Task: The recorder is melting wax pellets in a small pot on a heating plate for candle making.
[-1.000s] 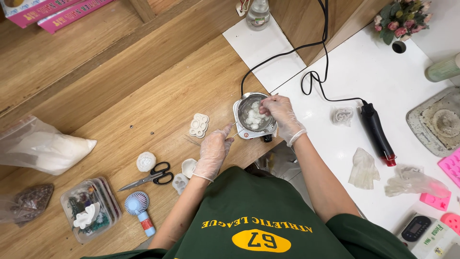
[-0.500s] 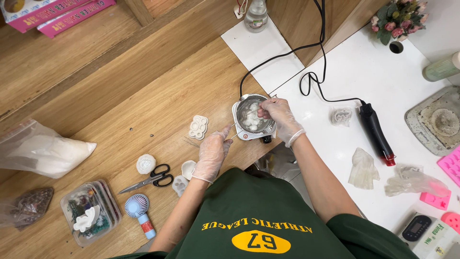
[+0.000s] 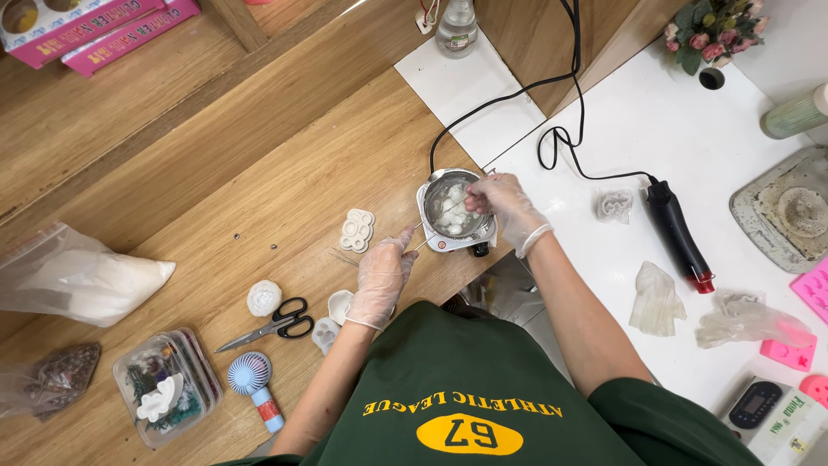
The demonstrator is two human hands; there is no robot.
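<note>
- Gloved right hand (image 3: 504, 204) over small metal pot (image 3: 450, 210); grip pinched on a thin stirring stick, tip down among white lumps in the pot.
- Gloved left hand (image 3: 382, 274) just left of pot, fingers closed on the pot's thin wire handle (image 3: 420, 236).
- Pot sits on a small white hotplate (image 3: 457, 242) at the wooden surface's (image 3: 285, 155) edge; black cord (image 3: 517, 95) runs away from it.
- White flower-shaped mould (image 3: 357, 229) near left hand; scissors (image 3: 269, 324), small white casts and a handheld fan (image 3: 252, 380) lower left.
- Heat gun (image 3: 678, 236) on white surface to the right, well apart.
</note>
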